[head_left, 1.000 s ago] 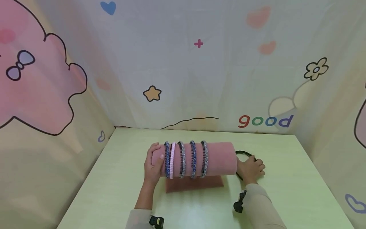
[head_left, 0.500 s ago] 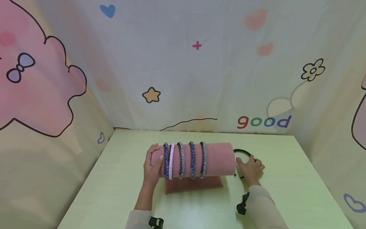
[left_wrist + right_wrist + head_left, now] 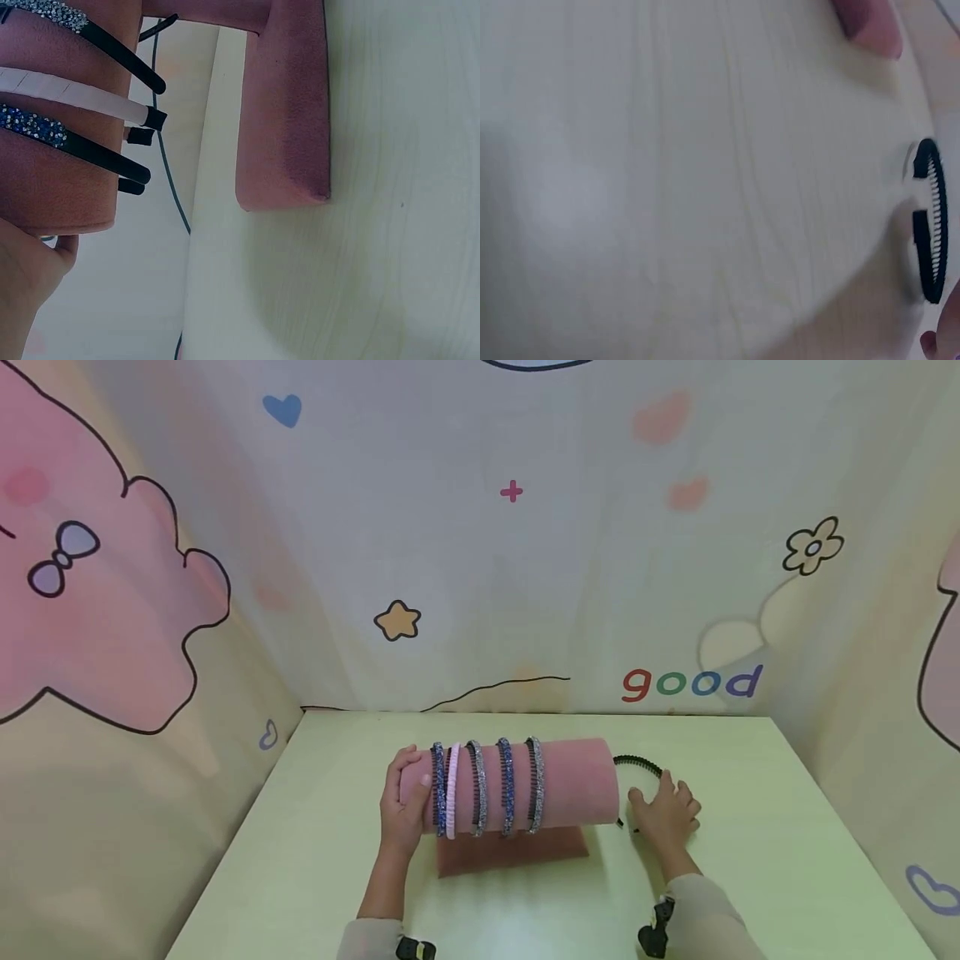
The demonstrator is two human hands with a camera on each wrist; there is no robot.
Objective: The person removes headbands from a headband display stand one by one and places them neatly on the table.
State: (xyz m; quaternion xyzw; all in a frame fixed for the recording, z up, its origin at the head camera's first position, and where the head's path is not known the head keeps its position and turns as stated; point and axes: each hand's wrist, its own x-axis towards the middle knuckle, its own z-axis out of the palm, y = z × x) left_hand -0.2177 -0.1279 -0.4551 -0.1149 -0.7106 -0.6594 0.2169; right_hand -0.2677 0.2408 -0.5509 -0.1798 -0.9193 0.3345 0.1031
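Note:
A pink velvet headband holder [image 3: 577,781], a thick roll on a flat base [image 3: 513,853], stands mid-table. Several headbands ring its left half: a pink headband [image 3: 452,792] among blue-glitter [image 3: 507,787] and silver-glitter ones [image 3: 536,785]. My left hand [image 3: 401,814] grips the roll's left end, thumb in front. Just beyond the right end, a black toothed headband [image 3: 637,761] is on the table, partly hidden by the roll; the right wrist view shows its two ends [image 3: 920,225] apart. My right hand [image 3: 666,817] is beside it, fingers spread; whether a fingertip touches it I cannot tell.
The pale wooden table [image 3: 757,860] extends around the holder. A printed cloth backdrop [image 3: 480,568] rises behind it and along both sides. In the left wrist view a thin dark cord [image 3: 171,184] hangs behind the roll.
My right hand has let its hold on the black headband loosen, fingers spreading and thumb drawing away from the roll's end. My left hand keeps its grip. The head view has tilted slightly upward.

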